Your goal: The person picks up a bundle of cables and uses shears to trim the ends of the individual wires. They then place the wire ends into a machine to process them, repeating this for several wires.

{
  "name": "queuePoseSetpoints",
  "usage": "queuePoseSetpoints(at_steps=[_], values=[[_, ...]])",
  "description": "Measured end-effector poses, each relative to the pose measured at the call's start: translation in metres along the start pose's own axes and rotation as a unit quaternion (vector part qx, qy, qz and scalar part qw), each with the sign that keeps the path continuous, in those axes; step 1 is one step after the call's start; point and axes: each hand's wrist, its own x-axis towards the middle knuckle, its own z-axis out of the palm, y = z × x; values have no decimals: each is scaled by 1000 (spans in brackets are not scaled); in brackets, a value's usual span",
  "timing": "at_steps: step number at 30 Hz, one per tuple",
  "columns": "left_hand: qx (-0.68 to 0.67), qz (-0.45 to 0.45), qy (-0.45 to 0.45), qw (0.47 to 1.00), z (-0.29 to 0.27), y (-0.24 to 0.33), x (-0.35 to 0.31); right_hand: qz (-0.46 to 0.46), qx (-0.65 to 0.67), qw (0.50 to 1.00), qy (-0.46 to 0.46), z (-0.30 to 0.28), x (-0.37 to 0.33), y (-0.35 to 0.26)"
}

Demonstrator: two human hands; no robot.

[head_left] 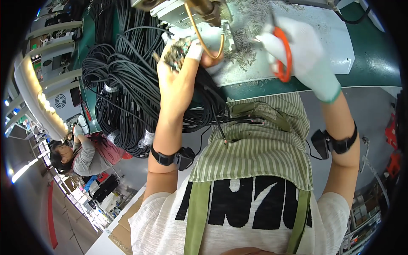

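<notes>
Near the machine, my left hand point(177, 87), with white coverings on some fingertips, closes around a bunch of cable ends point(176, 54) with small metallic and coloured tips. Behind and beside that hand lie thick bundles of black cable point(127, 80), some tied with clear wrap. My right hand point(304, 46), in a white glove and smeared by motion, is closed on scissors with orange handles point(285, 55). Their dark blades point away from me, over a white plate point(289, 25). The two hands are apart.
A machine point(182, 12) with a bent copper-coloured tube point(196, 32) stands at the far middle. Cut scraps point(244, 55) litter the plate on the green table point(369, 55). Cables hang over the near edge onto my striped apron point(263, 148). Another person point(85, 155) works at far left.
</notes>
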Motion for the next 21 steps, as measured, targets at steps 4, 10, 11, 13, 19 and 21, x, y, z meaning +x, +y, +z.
queuePoseSetpoints(at_steps=[4,10,11,13,19,21], values=[[50,39,18,998,9,-6,-45,-107,-228,951,182,16,-38,-25],[250,188,-39,949,15,1,-66,186,178,960,-114,30,-54,-57],[242,192,-55,950,15,3,-67,178,205,954,-125,30,-56,-55],[225,198,-86,950,14,7,-68,162,164,967,-109,27,-62,-55],[-11,-47,-130,990,11,25,-71,-4,-65,998,-17,29,-74,-57],[-39,-34,-81,995,16,24,-70,-66,-147,986,33,36,-79,-54]])
